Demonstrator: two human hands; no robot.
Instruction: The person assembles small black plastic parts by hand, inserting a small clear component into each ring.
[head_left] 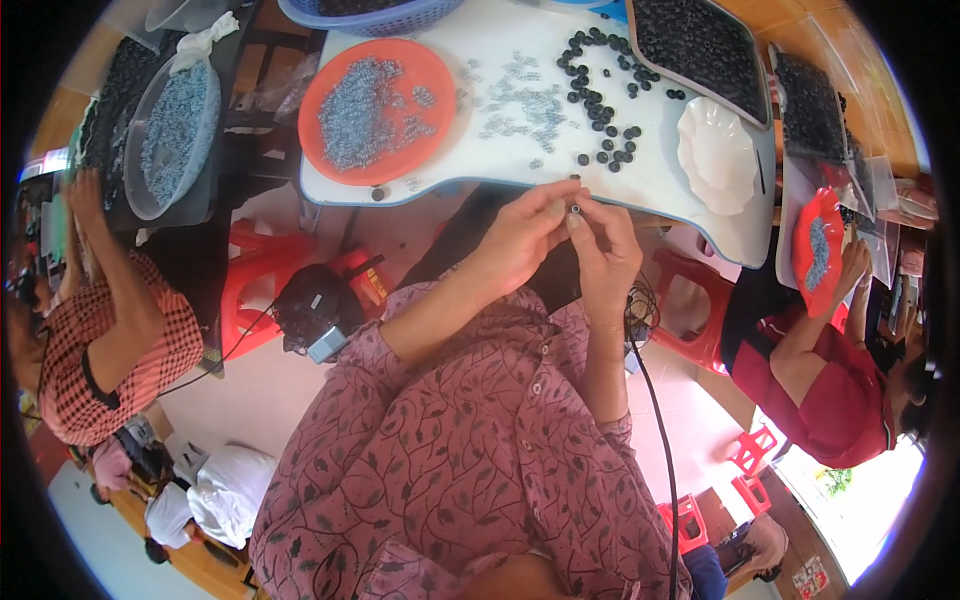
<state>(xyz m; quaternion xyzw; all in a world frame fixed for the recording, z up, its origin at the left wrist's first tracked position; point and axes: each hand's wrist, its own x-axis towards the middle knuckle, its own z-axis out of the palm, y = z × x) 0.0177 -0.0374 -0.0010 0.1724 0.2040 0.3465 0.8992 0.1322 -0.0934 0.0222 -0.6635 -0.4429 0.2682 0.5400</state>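
Observation:
Just in front of the table's near edge, my two hands meet fingertip to fingertip. My right hand (610,255) pinches a small dark ring-shaped part (575,209) with a pale centre between thumb and finger. Beside it my left hand (520,240) is closed too, its thumb and fingers pressed together; whatever they hold is hidden. Beyond my hands, many loose black round parts (600,112) lie on the white table (470,150). Small clear bluish pieces (535,108) are scattered to their left, and more of them fill an orange-red plate (432,75).
A white scalloped dish (718,155) and a tray of black parts (700,50) stand at the right. A blue basket (370,20) sits at the far left of the table. Co-workers sit on either side, near red stools (690,305). A black cable (655,400) hangs by my right arm.

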